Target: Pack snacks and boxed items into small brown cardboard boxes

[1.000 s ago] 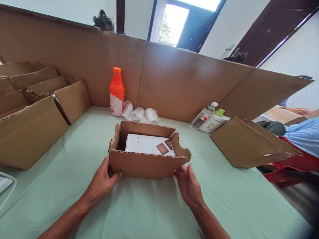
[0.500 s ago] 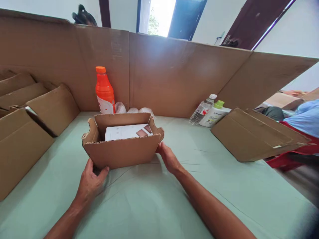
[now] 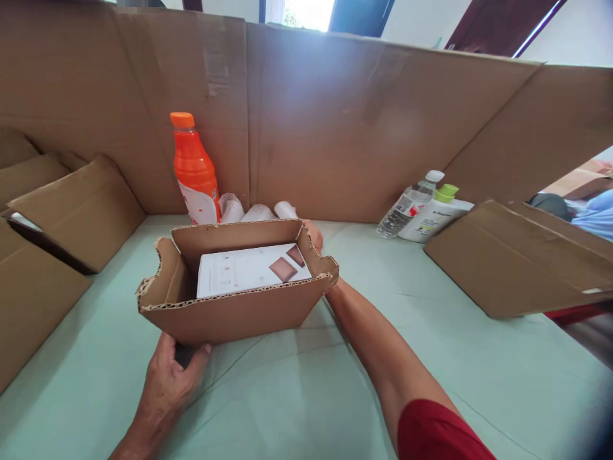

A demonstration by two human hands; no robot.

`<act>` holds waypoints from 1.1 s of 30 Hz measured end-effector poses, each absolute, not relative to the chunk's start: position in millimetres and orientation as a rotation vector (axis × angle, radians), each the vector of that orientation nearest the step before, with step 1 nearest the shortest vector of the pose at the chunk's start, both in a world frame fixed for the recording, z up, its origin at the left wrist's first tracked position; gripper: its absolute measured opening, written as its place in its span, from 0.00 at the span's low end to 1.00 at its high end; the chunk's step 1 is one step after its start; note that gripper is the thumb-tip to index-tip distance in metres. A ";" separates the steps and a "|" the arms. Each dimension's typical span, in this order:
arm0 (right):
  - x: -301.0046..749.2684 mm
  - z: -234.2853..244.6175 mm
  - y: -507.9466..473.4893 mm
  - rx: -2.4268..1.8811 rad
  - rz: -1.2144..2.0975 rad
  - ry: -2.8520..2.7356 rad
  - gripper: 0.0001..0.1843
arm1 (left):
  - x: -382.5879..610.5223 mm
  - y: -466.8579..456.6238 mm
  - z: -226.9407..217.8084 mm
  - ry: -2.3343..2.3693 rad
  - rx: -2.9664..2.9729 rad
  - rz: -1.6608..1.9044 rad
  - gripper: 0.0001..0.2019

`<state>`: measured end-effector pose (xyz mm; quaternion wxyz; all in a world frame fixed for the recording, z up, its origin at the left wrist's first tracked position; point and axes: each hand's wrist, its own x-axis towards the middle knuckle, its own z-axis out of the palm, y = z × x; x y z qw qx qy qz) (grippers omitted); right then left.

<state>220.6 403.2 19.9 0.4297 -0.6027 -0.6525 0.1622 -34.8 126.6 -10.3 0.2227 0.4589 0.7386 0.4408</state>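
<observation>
An open-topped cardboard box (image 3: 234,319) with notched ends stands on the pale green cloth. Inside lies a white carton (image 3: 239,271) printed with brown squares. My left hand (image 3: 170,370) grips the lower left corner of the cardboard box, thumb in front and the other fingers partly hidden beneath it. Past the box's right end reaches my right hand (image 3: 313,235), its fingers hidden behind the cardboard. Close to it, behind the box, are several whitish roll-shaped items (image 3: 258,213), their lower parts covered. An orange bottle (image 3: 195,169) stands to their left.
Tall cardboard panels (image 3: 311,121) close off the back. To the right are a clear water bottle (image 3: 407,207), a white bottle with a green cap (image 3: 433,220) and a tilted cardboard box (image 3: 517,262). More cardboard boxes (image 3: 81,204) stand left. Someone's blue clothing (image 3: 596,214) shows at far right.
My right hand has gone from the box's right side to behind its right end. The rightmost whitish roll now leans differently. The view has tilted down and come closer; my left hand stays at its corner.
</observation>
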 end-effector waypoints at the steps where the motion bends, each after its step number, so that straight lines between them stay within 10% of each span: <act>1: 228.7 22.1 396.3 -1.502 0.446 -1.551 0.17 | -35.9 127.1 -9.2 2.033 1.274 1.204 0.25; 8: 304.9 43.8 268.7 -1.391 0.790 -1.090 0.29 | -37.5 129.5 0.4 1.959 1.352 1.246 0.21; 18: 319.7 50.5 101.4 -1.191 1.303 -0.712 0.21 | -28.6 92.1 31.3 1.926 1.657 1.652 0.35; 33: 269.9 37.5 59.9 -1.308 1.574 -0.778 0.21 | 44.5 -7.9 30.4 1.195 1.147 1.042 0.36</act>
